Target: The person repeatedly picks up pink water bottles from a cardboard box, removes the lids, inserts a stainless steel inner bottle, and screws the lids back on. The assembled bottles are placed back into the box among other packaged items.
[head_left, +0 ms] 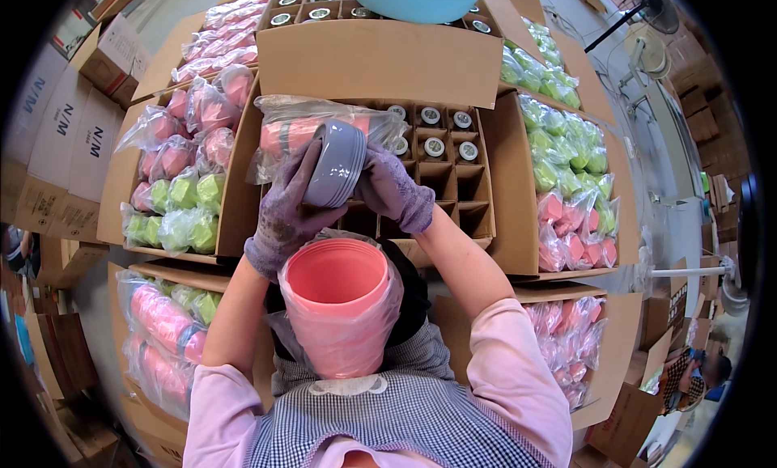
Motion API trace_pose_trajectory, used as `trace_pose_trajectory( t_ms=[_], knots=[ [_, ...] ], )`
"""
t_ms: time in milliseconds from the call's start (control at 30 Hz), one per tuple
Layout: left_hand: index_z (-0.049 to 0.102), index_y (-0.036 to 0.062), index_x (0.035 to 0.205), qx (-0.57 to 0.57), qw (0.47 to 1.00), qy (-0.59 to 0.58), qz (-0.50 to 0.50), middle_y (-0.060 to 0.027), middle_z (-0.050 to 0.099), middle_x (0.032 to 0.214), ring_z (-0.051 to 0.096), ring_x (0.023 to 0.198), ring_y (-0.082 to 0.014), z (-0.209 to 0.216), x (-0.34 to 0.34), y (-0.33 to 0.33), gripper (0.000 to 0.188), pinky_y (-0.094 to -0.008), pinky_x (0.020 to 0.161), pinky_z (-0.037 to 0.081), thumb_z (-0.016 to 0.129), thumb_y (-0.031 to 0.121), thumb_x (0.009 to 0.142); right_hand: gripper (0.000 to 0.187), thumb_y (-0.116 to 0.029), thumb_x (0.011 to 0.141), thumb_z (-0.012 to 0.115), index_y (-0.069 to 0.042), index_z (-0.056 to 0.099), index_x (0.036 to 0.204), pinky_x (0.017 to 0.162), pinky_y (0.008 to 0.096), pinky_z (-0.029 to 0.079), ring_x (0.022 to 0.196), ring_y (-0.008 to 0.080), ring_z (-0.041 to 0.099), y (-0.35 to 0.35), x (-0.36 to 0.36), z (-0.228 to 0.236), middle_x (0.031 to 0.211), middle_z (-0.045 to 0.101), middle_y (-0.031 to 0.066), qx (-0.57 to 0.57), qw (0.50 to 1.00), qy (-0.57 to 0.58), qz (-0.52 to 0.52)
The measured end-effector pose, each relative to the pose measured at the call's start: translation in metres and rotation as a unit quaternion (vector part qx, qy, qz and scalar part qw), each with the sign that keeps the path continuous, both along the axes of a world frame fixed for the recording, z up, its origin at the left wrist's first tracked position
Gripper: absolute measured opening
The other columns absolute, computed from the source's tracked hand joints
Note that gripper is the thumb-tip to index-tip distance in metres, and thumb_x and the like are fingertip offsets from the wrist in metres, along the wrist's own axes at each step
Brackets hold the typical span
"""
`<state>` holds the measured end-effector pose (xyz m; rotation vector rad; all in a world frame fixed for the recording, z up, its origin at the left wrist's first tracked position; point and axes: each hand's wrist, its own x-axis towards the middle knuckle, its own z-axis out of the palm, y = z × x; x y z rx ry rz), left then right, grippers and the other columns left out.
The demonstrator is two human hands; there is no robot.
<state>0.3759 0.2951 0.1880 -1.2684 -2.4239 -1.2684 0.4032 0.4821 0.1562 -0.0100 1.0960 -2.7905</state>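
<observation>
We hold a gray lid (336,167) tilted near the pink tub (340,310).
Our left hand (283,205) and right hand (394,189) half-curl round its edges; probably light, stiff, slippery: grip the rim.

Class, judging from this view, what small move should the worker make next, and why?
Probably lower the grey cap toward the pink canister and line up their rims: the left hand grips the cap, the right hand touches its edge, and the canister's threaded mouth is uncovered nearby.
</observation>
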Motion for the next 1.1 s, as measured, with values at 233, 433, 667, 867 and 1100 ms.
trace_pose_trajectory(
  t_ms=[233, 433, 667, 867, 1100],
  knots=[
    [0.043, -0.0043, 0.144, 0.052, 0.989, 0.114, -0.073, -0.0334, 0.047, 0.142, 0.049, 0.13, -0.0515, -0.046, -0.021, 0.015, 0.09, -0.0533, 0.108, 0.043, 0.087, 0.013, 0.068, 0.033, -0.013, 0.097, 0.051, -0.001, 0.058, 0.127, 0.098, 0.041, 0.051, 0.114, 0.0271, 0.063, 0.023, 0.003, -0.039, 0.123, 0.063, 0.0178, 0.566, 0.753, 0.301, -0.149],
    [0.035, -0.004, 0.149, 0.044, 0.998, 0.033, -0.007, -0.034, 0.039, 0.148, 0.046, 0.134, -0.0493, -0.031, -0.01, 0.018, 0.097, -0.0489, 0.107, 0.046, 0.086, 0.016, 0.069, 0.038, -0.009, 0.088, 0.061, -0.004, 0.062, 0.125, 0.101, 0.0456, 0.048, 0.119, 0.0383, 0.058, 0.013, -0.002, -0.044, 0.127, 0.06, 0.0206, 0.641, 0.629, 0.365, -0.245],
    [0.035, -0.0085, 0.148, 0.027, 0.995, 0.095, 0.007, -0.0344, 0.043, 0.145, 0.041, 0.139, -0.0477, -0.043, -0.011, 0.01, 0.104, -0.0498, 0.112, 0.041, 0.091, 0.027, 0.068, 0.047, -0.013, 0.081, 0.071, -0.006, 0.06, 0.127, 0.104, 0.0409, 0.047, 0.123, 0.0354, 0.056, 0.009, 0.001, 0.0, 0.131, 0.059, 0.0172, 0.509, 0.844, 0.165, -0.032],
    [0.035, -0.005, 0.149, 0.033, 0.991, 0.127, -0.011, -0.0356, 0.039, 0.147, 0.042, 0.135, -0.0519, -0.042, -0.009, 0.013, 0.094, -0.0517, 0.111, 0.041, 0.085, 0.017, 0.073, 0.036, -0.021, 0.098, 0.054, -0.004, 0.056, 0.129, 0.096, 0.0389, 0.049, 0.111, 0.0301, 0.062, 0.01, -0.004, -0.041, 0.119, 0.065, 0.0147, 0.606, 0.722, 0.299, -0.15],
    [0.044, -0.001, 0.144, 0.036, 0.981, 0.165, -0.097, -0.0335, 0.042, 0.144, 0.046, 0.131, -0.0525, -0.043, -0.018, 0.027, 0.084, -0.0521, 0.108, 0.044, 0.083, 0.011, 0.071, 0.032, -0.02, 0.1, 0.056, -0.009, 0.058, 0.13, 0.058, 0.0215, 0.047, 0.077, 0.005, 0.057, 0.029, -0.001, -0.046, 0.098, 0.065, -0.0011, 0.34, 0.925, 0.167, -0.028]
  ],
)
